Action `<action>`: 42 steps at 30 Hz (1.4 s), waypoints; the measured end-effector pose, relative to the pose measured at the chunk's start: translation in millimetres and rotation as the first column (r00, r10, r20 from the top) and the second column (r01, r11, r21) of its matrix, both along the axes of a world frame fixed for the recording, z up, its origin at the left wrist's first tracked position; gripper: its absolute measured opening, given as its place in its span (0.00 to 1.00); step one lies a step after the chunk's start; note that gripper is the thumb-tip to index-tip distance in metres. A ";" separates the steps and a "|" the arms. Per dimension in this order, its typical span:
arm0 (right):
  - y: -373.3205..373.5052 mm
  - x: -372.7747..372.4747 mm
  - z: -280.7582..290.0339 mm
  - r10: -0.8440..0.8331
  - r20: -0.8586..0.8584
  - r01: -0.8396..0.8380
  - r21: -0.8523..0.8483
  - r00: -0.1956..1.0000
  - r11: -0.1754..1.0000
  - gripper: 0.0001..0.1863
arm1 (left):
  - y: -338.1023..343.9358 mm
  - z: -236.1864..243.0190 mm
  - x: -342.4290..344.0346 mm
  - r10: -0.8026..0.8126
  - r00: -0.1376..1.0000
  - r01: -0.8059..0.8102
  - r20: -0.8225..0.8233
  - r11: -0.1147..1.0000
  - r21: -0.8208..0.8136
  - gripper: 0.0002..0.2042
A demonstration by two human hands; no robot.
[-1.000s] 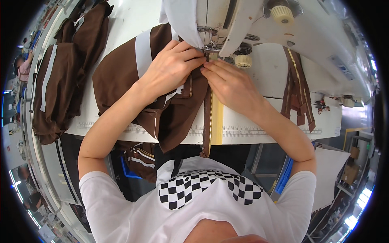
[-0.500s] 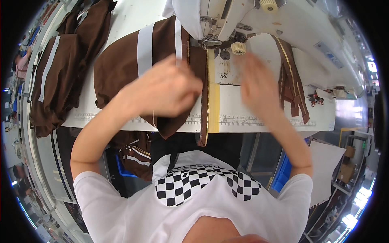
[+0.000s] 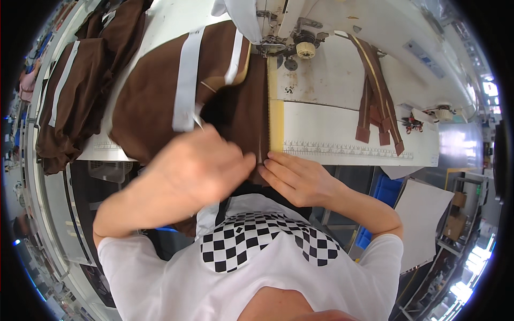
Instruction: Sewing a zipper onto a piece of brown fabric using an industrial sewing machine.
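Note:
Brown fabric [image 3: 144, 101] with grey-white stripes lies on the sewing table, its right part under the sewing machine's needle area [image 3: 273, 47]. A brown zipper [image 3: 267, 96] with metal teeth runs along its right side toward me. My left hand [image 3: 198, 168], slightly blurred, is closed with its fingertips pinching the fabric by the zipper's near end. A thin pale pointed thing [image 3: 198, 119] sticks up behind this hand; its kind I cannot make out. My right hand [image 3: 300, 179] pinches the zipper's near end at the table edge, its fingertips almost meeting the left ones.
The sewing machine [image 3: 375, 32] spans the far right. Yellow tape [image 3: 276, 128] is stuck beside the zipper, and a printed ruler [image 3: 342, 148] follows the near edge. More brown zippers [image 3: 375, 80] hang at right. Striped brown fabric [image 3: 80, 101] is piled at left.
Both hands have come down toward the near table edge and closed together at the zipper's end. The fabric's striped part has turned back leftward, showing a dark fold beside the zipper.

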State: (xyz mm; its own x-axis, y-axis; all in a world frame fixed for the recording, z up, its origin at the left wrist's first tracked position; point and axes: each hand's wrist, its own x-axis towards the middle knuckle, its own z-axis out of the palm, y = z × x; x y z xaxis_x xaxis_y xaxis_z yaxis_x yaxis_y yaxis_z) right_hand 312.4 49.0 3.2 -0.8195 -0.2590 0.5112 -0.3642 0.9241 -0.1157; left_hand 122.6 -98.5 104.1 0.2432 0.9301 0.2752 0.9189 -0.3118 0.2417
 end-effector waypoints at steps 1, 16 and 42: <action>-1.3 0.8 4.4 0.005 0.019 -0.005 0.011 1.000 1.000 0.15 | -7.6 -13.3 10.2 -0.029 0.998 0.032 0.051 0.998 -0.061 0.13; 6.4 -5.5 12.6 0.061 0.030 -0.063 0.048 0.998 0.997 0.11 | -7.5 -82.3 5.8 -0.011 0.981 -0.029 0.191 0.979 0.203 0.11; 70.8 -76.1 13.7 -0.201 0.041 0.193 0.152 0.979 0.969 0.07 | 89.4 -98.0 -78.5 -0.108 0.993 0.088 0.052 0.952 0.293 0.12</action>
